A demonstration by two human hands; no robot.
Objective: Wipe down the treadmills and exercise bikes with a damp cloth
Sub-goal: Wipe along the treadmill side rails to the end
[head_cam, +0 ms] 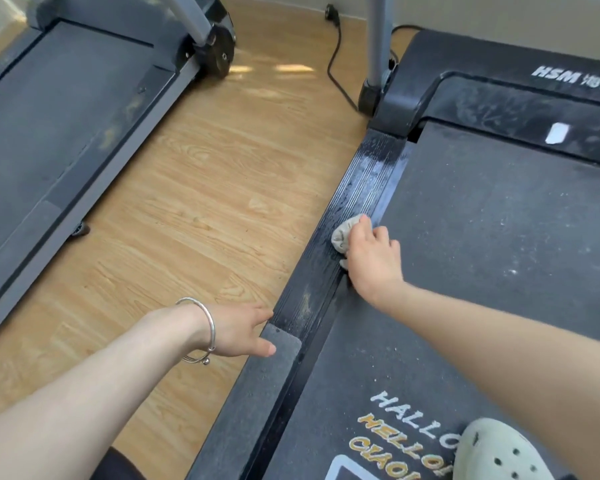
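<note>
The cloth [343, 235] is a small, pale grey wad lying on the black ribbed side rail [362, 185] of the near treadmill [499, 230], about halfway along the rail and next to the edge of the running belt. The right hand [373, 258] covers most of it from the belt side, with its fingers curled over the wad and pressing it to the rail. Beyond the cloth the rail looks shiny and streaked. Closer to the person it is dull, with pale dusty marks.

The left hand [241, 332] is at the outer edge of the same rail, nearer the person. Its fingers are straight and relaxed and hold nothing, and its thumb lies on a rough grey patch [278, 358] on the rail. A thin silver bracelet [209, 325] circles the left wrist.

The belt is speckled with dust and carries printed words in white and gold near the bottom. A pale green clog [496, 452] with holes stands on the belt at the lower right. At the far end, the black hood bears white lettering, and a grey post [378, 36] rises from the corner. A black cord [336, 60] runs along the wooden floor [205, 188] beside it. A second treadmill [49, 116], grey and dusty, lies well apart across the floor on the left.
</note>
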